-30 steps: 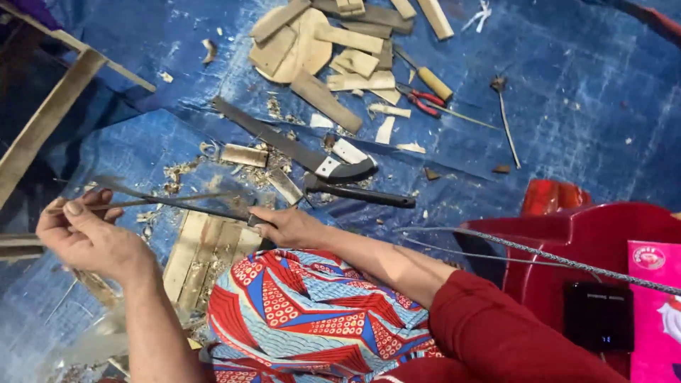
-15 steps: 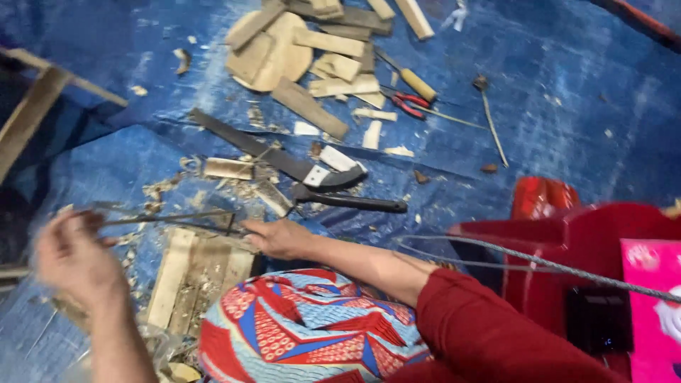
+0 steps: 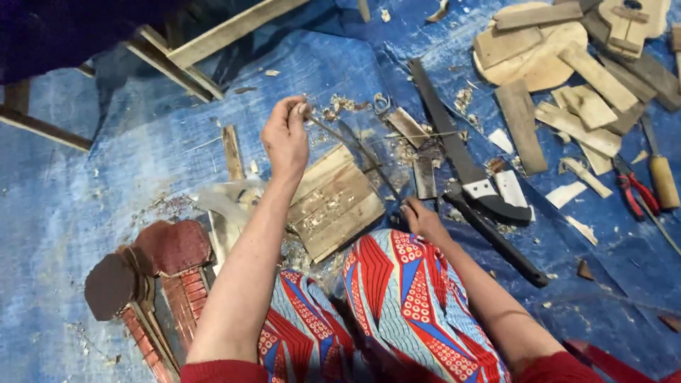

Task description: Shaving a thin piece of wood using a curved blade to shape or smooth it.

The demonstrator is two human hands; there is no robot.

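Note:
My left hand (image 3: 285,135) is raised and pinches one end of a thin grey metal wire (image 3: 358,150). The wire runs down and to the right to my right hand (image 3: 420,217), which grips its lower end just above my knee in red, blue and white patterned cloth (image 3: 404,298). Under the wire lies a small board of joined wooden slats (image 3: 335,206) on the blue tarpaulin (image 3: 142,156). Right of my right hand lie a large dark blade with a white patch (image 3: 461,167) and a black-handled tool (image 3: 496,237).
A heap of cut wood pieces (image 3: 567,78) lies at the upper right, with red-handled pliers (image 3: 636,188) and a wooden-handled tool (image 3: 663,177) beside it. Brown miniature roof-like pieces (image 3: 152,276) sit at lower left. Wooden battens (image 3: 213,35) cross the upper left. Shavings are scattered about.
The view has swung left and closer. My left hand has risen and moved toward the middle, pulling the wire steeper; my right hand stays low by the knee, still on the wire.

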